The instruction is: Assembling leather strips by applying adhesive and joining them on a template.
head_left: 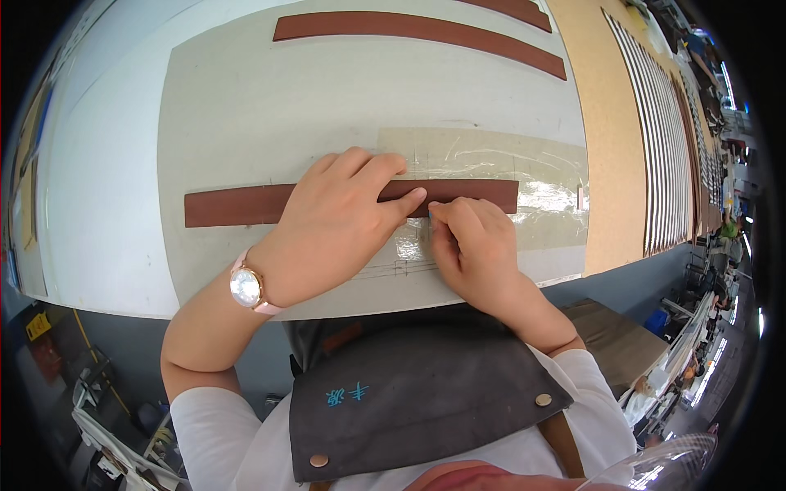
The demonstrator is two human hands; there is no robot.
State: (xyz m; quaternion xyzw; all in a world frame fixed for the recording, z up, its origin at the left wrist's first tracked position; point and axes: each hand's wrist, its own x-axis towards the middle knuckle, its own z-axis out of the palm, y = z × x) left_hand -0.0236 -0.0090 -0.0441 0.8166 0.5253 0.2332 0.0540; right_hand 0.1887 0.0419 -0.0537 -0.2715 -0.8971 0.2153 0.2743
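Note:
A long brown leather strip [237, 204] lies across a grey-beige board [246, 114] on the white table [98, 164]. My left hand [340, 217] rests flat on the strip's middle, fingers spread over it, a pink watch on the wrist. My right hand [471, 245] sits just right of it, its fingers curled and pinched at the strip's lower edge; whether a small tool is in the fingers is hidden. The strip's right end [491, 196] lies on a clear plastic sheet [524, 176] taped over the board.
Two more brown strips [417, 29] lie at the far side of the board. A tan board [606, 147] and a stack of striped strips [663, 147] run along the right. A cluttered workshop floor shows beyond the table's near edge.

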